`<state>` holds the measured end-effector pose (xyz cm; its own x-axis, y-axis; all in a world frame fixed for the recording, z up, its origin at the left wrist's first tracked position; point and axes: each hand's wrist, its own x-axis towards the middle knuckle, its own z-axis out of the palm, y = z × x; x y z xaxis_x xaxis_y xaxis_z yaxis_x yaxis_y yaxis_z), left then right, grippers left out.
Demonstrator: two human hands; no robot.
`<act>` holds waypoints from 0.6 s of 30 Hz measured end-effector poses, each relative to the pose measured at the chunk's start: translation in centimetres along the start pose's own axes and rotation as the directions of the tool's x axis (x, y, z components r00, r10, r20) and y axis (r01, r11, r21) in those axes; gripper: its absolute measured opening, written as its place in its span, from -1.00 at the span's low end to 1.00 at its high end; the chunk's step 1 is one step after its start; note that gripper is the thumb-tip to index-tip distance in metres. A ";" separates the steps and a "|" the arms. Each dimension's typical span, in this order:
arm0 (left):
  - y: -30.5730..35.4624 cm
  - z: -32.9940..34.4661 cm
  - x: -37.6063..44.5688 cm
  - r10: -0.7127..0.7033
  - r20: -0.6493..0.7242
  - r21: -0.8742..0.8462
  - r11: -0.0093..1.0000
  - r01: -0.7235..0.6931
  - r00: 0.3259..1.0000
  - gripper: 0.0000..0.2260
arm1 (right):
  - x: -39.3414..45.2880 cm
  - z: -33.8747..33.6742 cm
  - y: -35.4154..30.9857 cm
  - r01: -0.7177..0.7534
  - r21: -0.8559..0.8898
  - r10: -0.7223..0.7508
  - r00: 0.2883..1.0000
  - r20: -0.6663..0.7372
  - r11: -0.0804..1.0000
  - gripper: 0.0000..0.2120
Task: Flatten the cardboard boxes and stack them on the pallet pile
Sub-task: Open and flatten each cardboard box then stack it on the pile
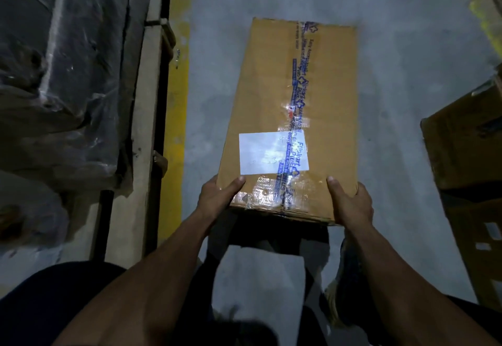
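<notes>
Gripping the near end of a long cardboard box (288, 117), both hands are on it: the left hand (217, 196) clasps the near left corner with its thumb laid on top, the right hand (351, 201) clasps the near right corner the same way. Between the two thumbs runs glossy printed tape (296, 106), and just beyond them sits a white label (273, 153). Left of the grip, a yellow floor line (176, 117) and a wrapped pallet (135, 101). Off to the right, another carton (467, 144).
</notes>
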<state>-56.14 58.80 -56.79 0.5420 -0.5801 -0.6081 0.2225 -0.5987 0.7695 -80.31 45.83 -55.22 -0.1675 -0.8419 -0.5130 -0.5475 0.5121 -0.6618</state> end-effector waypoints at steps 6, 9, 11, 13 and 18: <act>0.9 -0.8 -1.3 -0.038 0.065 0.002 0.999 0.038 0.997 -0.53 | -2.0 -1.1 -0.5 -0.146 0.097 0.142 0.989 0.041 0.985 -0.23; 1.2 -1.7 -2.6 -0.094 0.110 0.022 0.996 0.092 0.989 -0.53 | -3.6 -2.3 -0.8 -0.175 0.120 0.168 0.983 0.068 0.977 -0.21; 1.8 -2.2 -3.7 -0.117 0.132 0.022 0.993 0.115 0.984 -0.50 | -5.1 -3.2 -1.1 -0.186 0.141 0.179 0.982 0.062 0.972 -0.24; 3.2 -2.4 -5.0 -0.117 0.114 0.000 0.993 0.118 0.987 -0.60 | -6.6 -4.3 -1.7 -0.181 0.173 0.173 0.983 0.063 0.968 -0.30; 7.5 -4.2 -8.4 -0.051 0.102 -0.031 0.998 0.054 0.993 -0.54 | -10.5 -7.5 -3.7 -0.126 0.191 0.118 0.992 0.054 0.973 -0.51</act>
<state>-55.63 61.49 -45.15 0.4446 -0.6021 -0.6632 0.2768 -0.6118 0.7410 -82.71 51.51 -43.30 -0.1868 -0.7651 -0.6162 -0.3555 0.6374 -0.6836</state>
